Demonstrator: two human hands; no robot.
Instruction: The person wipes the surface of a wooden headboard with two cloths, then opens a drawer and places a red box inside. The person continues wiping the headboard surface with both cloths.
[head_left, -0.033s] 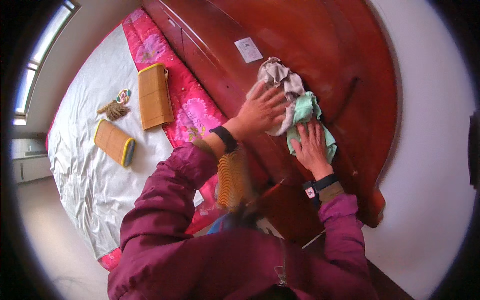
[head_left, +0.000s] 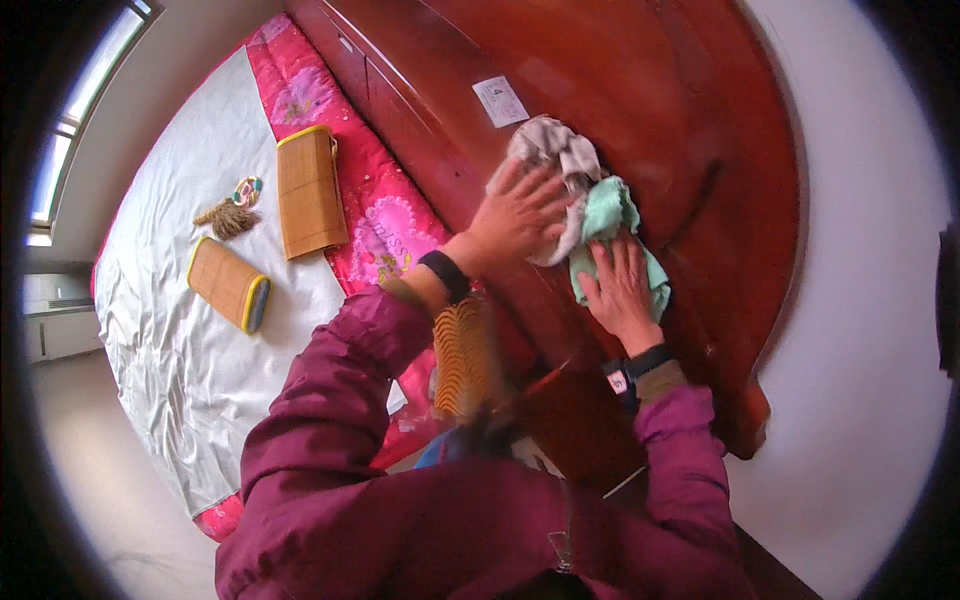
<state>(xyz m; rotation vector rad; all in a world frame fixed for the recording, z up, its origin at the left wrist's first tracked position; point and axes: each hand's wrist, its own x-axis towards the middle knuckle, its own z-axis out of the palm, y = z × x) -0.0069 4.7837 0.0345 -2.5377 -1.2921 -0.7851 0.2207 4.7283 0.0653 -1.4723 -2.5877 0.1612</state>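
My left hand [head_left: 518, 215] lies with spread fingers on a crumpled greyish-beige cloth [head_left: 560, 148]. To its right, my right hand [head_left: 624, 292] presses flat on a mint-green cloth [head_left: 608, 208], its fingers stretched out. Both cloths rest on a glossy reddish-brown wooden surface [head_left: 670, 110], and the green one touches the beige one. The palms hide part of each cloth. A small white printed paper [head_left: 500, 101] is on the wood just beyond the beige cloth.
On the left is a bed with a silvery-white cover [head_left: 185, 150] and pink floral edging [head_left: 390, 240]. Two woven brown pillows with yellow trim [head_left: 308, 195] lie there beside a tasselled brush-like item [head_left: 228, 219]. A white wall [head_left: 860, 200] bounds the right side.
My left hand and the beige cloth have shifted slightly to the left. The green cloth and right hand have moved a touch the same way.
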